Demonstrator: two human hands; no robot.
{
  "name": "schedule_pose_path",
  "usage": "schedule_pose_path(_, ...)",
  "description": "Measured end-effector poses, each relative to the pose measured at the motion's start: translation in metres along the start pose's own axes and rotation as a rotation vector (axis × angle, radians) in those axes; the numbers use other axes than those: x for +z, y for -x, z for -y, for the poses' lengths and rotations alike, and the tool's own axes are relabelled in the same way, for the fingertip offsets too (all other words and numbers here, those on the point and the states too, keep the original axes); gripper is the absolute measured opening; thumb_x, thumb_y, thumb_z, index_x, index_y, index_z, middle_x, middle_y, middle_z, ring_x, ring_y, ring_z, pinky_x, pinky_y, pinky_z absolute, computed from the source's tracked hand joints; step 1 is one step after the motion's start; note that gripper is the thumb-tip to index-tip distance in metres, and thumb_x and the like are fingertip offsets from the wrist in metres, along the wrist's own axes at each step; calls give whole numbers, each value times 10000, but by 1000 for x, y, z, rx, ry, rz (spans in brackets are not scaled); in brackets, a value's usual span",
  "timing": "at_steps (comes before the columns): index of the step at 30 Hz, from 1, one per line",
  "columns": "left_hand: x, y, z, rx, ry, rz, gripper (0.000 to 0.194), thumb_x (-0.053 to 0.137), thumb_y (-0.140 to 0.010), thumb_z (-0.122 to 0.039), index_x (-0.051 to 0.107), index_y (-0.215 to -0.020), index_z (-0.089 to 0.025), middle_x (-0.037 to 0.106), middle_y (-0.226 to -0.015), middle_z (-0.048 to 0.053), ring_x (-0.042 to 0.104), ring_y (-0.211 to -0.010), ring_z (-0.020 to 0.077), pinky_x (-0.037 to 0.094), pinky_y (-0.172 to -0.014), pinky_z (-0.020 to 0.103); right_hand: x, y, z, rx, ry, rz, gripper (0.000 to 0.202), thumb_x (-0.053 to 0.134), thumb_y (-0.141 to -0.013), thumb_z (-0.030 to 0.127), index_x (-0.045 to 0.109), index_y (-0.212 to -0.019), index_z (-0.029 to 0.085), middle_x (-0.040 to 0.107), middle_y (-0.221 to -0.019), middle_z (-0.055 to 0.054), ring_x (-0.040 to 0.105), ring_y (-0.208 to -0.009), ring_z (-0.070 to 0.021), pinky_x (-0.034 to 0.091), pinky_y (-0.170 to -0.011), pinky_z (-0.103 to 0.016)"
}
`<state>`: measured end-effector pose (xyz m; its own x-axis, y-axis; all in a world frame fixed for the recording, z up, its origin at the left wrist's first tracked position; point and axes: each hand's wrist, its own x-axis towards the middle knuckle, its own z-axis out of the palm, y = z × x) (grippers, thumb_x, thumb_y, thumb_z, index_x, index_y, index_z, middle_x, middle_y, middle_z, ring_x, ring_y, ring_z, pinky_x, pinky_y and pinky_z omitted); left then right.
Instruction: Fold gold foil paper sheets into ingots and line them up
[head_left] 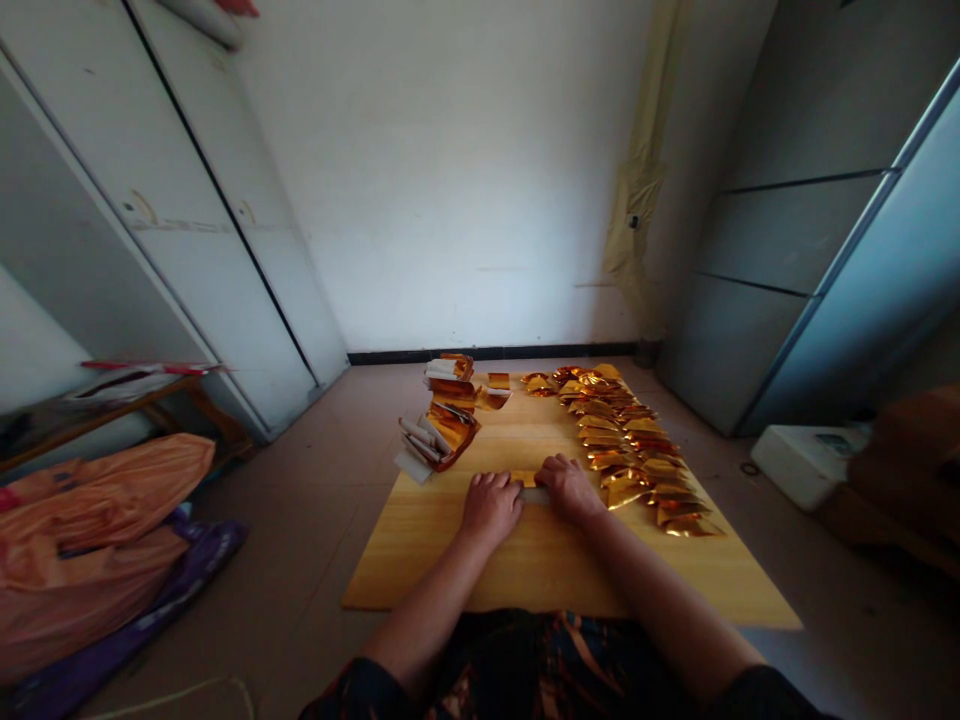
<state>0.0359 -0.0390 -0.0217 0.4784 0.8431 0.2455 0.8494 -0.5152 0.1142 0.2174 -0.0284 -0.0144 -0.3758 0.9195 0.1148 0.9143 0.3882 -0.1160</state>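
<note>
Between my two hands a gold foil paper sheet [527, 479] lies on the wooden board, its pale side showing along the near edge. My left hand [493, 505] has its fingers curled down on the sheet's left end. At the right end my right hand [568, 487] presses with bent fingers. Folded gold foil pieces [600, 435] stand in rows just right of my right hand. Up and to the left lie loose stacks of gold foil sheets [454, 425], some with their pale backs turned up.
The wooden board [420, 560] rests low in front of me. A grey cabinet [217, 200] stands at the left, a fridge-like unit [795, 240] at the right. Orange and purple bags [105, 540] lie on the left floor; a white box [799, 465] sits at the right.
</note>
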Motion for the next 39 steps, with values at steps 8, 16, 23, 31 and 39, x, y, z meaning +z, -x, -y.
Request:
schedule_pose_path(8, 3, -16, 30, 15, 64, 49, 309, 467, -816, -152, 635, -1034, -293, 617, -1157, 29, 560, -1043, 195, 217, -1060, 500, -4, 2, -2, -52, -104, 8, 235, 512, -844, 251, 684, -1000, 283, 626, -1029, -38, 511, -971, -195, 338, -784, -298)
schedule_pose_path(16, 7, -16, 38, 34, 154, 118, 384, 598, -752, -384, 576, -1110, -249, 474, -1359, 70, 423, -1246, 251, 162, -1107, 517, 6, -2, -6, -89, -166, -30, 198, 567, -849, 365, 689, -986, 291, 608, -1006, -36, 507, -978, -190, 326, -820, -310)
schedule_pose_path(23, 4, -14, 35, 51, 154, 123, 290, 563, -795, -392, 576, -1069, -300, 496, -1322, 41, 433, -1230, 243, 171, -1075, 564, 6, -4, -2, -36, -212, -54, 154, 592, -823, 316, 702, -916, 262, 615, -968, -35, 514, -961, -185, 326, -803, -302)
schedule_pose_path(31, 7, -14, 36, 53, 170, 92, 310, 590, -776, -427, 611, -1054, -291, 502, -1322, 54, 419, -1236, 268, 211, -1045, 572, 6, -5, 3, 32, -222, -48, 162, 623, -799, 346, 696, -896, 239, 617, -958, -40, 518, -948, -185, 316, -792, -297)
schedule_pose_path(39, 11, -15, 32, 5, 190, 25, 183, 539, -830, -303, 657, -969, -302, 558, -1263, 25, 459, -1197, 232, 191, -1049, 573, 14, -6, -3, -11, -264, -101, 185, 618, -804, 389, 708, -894, 254, 629, -937, -32, 530, -917, -176, 325, -779, -294)
